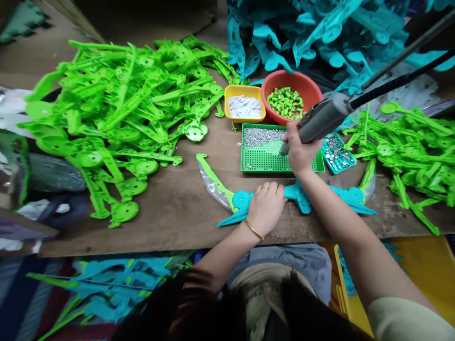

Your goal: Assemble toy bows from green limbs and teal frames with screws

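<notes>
My right hand [302,149] is wrapped round a grey power screwdriver [325,116], whose tip points down over the green perforated tray [263,163]. Small metal screws [265,136] lie heaped along that tray's far side. My left hand [266,206] rests closed over the middle of a turquoise plastic piece [241,201] lying flat on the bench. A green arm [215,180] with a clear plastic edge joins its left end, and a similar green arm [368,180] is at the right end. My left palm and part of the turquoise piece are hidden.
Green plastic parts [121,104] pile up at left, with another green pile [398,151] at right. Behind the tray stand a yellow bowl [262,113] and a red bowl [313,87]. A small turquoise tray [337,166] holds metal pieces. Turquoise parts [320,38] heap at the back.
</notes>
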Demonstrator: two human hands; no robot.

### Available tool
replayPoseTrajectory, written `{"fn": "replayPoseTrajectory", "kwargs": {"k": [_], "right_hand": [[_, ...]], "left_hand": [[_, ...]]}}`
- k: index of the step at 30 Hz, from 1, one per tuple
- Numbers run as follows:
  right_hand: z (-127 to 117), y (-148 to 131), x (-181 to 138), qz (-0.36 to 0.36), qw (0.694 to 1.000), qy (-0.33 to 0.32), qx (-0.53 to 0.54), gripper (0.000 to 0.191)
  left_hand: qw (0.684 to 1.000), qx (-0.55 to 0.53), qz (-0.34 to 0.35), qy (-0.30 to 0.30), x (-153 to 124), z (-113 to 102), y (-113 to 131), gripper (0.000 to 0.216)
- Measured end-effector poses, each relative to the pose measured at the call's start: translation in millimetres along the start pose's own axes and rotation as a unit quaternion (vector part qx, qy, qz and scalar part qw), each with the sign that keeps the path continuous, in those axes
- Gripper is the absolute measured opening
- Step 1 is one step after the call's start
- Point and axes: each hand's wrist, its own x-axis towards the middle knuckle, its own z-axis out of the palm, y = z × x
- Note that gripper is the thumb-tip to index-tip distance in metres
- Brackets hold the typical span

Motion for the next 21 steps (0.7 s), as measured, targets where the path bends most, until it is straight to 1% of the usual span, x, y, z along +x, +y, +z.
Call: {"fn": "replayPoseTrajectory", "kwargs": {"k": [3, 5, 7, 9, 12, 14, 17, 21], "right_hand": [[-2.2, -9.1, 4.7, -0.009, 1.0, -0.006, 0.006, 0.028], [-10.0, -23.8, 7.2, -0.018, 1.0, 0.003, 0.004, 0.029], [-23.9, -43.6, 4.7, -0.034, 0.999, 0.011, 0.021, 0.029], [-40.7, -62.7, -4.6, -0.044, 0.997, -0.006, 0.057, 0.029], [-61.6, -77.6, -26.4, -0.03, 0.994, -0.062, 0.08, 0.032], [-68.4, -76.0, -39.4, -0.016, 0.994, -0.084, 0.063, 0.034], [-69.0, -64.0, -50.0, 0.001, 0.995, -0.09, 0.041, 0.034], [-66.9, -49.5, -54.9, 0.022, 0.994, -0.106, 0.03, 0.032]], "left_hand": [[1.0, -0.005, -0.007, -0.015, -3.0, -3.9, -3.8, 0.024], [0.999, -0.01, -0.018, -0.03, -5.4, -8.8, -8.5, 0.023], [0.999, -0.02, -0.03, -0.028, -7.5, -13.4, -12.3, 0.026], [0.999, -0.042, -0.023, -0.005, -8.7, -15.4, -12.3, 0.039], [0.997, -0.067, -0.003, 0.03, -8.1, -11.8, -3.7, 0.078], [0.998, -0.054, -0.017, 0.027, -6.9, -6.6, 3.9, 0.092], [0.999, -0.03, -0.041, 0.013, -5.5, 0.2, 10.2, 0.094], [0.999, -0.017, -0.033, 0.019, -5.4, 4.0, 9.0, 0.096]]}}
